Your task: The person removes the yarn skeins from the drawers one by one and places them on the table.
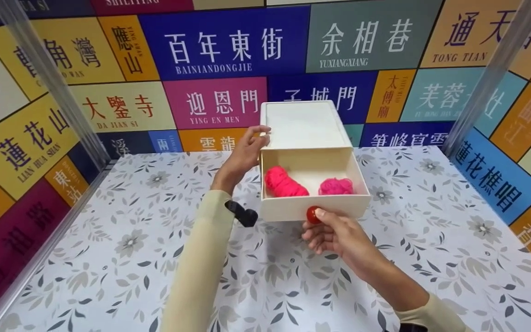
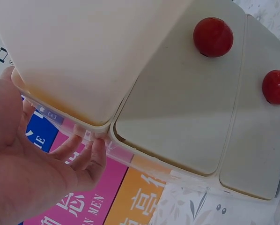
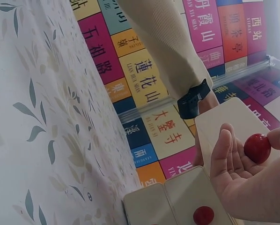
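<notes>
A white drawer cabinet [image 1: 304, 124] stands at the back of the table, its top drawer [image 1: 286, 210] pulled out toward me. Inside lie a bright pink-red yarn skein [image 1: 286, 182] on the left and a magenta yarn ball [image 1: 336, 186] on the right. My right hand [image 1: 346, 235] pinches the drawer's red round knob [image 1: 312, 215] by the thumb, other fingers bent beneath. My left hand [image 1: 245, 154] rests against the cabinet's left side, fingertips at its upper edge. In the left wrist view, two lower drawers with red knobs [image 2: 213, 37] sit pushed in.
A white tablecloth [image 1: 132, 276] with grey leaves and flowers covers the table. Coloured panels [image 1: 224, 41] with Chinese lettering rise behind and at both sides. Clear upright posts [image 1: 58, 87] stand at the corners. A dark band [image 1: 241, 213] is strapped on my left wrist.
</notes>
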`<state>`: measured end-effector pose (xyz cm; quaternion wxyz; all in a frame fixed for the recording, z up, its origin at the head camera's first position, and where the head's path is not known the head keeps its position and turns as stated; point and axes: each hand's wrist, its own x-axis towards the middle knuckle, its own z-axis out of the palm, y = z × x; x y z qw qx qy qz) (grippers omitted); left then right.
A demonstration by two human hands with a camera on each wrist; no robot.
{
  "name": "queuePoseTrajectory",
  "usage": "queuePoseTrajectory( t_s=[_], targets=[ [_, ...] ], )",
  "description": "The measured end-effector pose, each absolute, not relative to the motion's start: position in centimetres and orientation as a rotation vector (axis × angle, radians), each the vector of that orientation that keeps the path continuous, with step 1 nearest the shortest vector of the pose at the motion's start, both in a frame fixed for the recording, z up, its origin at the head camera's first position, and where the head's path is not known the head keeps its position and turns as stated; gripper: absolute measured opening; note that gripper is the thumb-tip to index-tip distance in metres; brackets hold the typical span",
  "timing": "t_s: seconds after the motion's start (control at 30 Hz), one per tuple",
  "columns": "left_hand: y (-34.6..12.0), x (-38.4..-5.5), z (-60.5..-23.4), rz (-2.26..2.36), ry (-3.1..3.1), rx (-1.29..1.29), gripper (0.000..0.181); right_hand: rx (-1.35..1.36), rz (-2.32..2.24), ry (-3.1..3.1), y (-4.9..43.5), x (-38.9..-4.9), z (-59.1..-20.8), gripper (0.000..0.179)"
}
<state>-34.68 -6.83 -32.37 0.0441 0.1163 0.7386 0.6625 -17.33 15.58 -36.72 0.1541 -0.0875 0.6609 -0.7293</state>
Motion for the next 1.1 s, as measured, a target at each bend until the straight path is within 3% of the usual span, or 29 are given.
queuePoseTrajectory(
  t_s=[1.1],
  targets=[
    [-6.8, -34.7, -32.5, 2.029, 2.24, 0.353, 0.03, -0.32, -2.052, 1.766, 15.9, -14.9, -37.3, 0.036]
  ],
)
